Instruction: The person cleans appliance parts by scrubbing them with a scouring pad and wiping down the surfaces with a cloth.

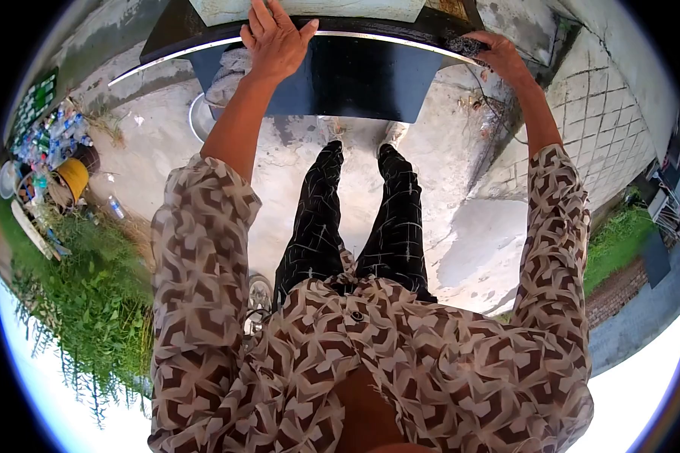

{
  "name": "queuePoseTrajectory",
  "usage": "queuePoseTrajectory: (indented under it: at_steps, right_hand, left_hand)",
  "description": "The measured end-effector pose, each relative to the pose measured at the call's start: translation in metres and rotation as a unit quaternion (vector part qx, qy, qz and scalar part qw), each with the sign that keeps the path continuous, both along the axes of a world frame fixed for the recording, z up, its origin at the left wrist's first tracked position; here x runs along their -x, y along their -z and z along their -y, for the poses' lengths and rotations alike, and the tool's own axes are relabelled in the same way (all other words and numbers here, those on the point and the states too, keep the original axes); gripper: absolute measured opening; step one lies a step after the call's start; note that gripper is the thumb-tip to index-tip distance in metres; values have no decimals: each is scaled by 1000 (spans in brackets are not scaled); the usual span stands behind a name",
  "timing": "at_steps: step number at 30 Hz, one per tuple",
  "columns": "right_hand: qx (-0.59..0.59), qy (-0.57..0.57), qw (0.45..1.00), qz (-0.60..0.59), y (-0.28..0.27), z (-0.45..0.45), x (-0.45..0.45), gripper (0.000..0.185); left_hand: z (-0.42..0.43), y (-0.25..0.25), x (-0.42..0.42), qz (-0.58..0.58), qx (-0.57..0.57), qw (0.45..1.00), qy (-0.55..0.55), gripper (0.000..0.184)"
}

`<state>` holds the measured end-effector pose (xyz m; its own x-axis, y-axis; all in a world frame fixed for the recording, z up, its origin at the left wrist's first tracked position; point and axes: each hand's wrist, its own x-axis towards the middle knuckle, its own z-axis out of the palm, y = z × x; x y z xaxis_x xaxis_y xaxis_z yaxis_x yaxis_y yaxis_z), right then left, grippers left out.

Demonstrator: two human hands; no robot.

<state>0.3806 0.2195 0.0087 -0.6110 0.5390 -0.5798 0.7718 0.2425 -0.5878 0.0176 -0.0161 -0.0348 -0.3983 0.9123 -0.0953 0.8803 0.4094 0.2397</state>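
Dark wiry scrubber sits under the right hand's curled fingers; the left hand lies open on the counter.

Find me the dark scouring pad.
In the head view, the dark scouring pad is at upper right, under the fingertips of the right hand, by the long pale edge.

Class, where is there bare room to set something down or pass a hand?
Mostly bare floor lies between the yellow bucket and basin, and between the right leg and gridded slope. Along the pale rim, a hand could pass between the left hand and right hand, which grips a dark pad. Crowded: the bottle heap beside the bucket.
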Motion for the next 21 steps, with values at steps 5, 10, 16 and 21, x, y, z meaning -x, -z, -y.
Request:
queuePoseTrajectory:
  at_steps: [5, 10, 16, 21]
  right_hand:
    - [-60, -190, 966, -162, -6, 18, 71, 32]
    - [-330, -175, 892, -254, 14, 85, 197, 33]
    - [-215, -304, 918, -138, -10, 19, 125, 32]
    - [-167, -365, 898, -179, 2, -21, 83, 31]
  left_hand:
    - [8, -8, 1, -80, -45, 996, -18, 92]
    - [10, -8, 46, -64, -47, 997, -23, 91]
    - [4, -4, 44, -33, 36, 998, -31, 83]
    - [12, -15, 60, -29, 58, 995, -82, 84]
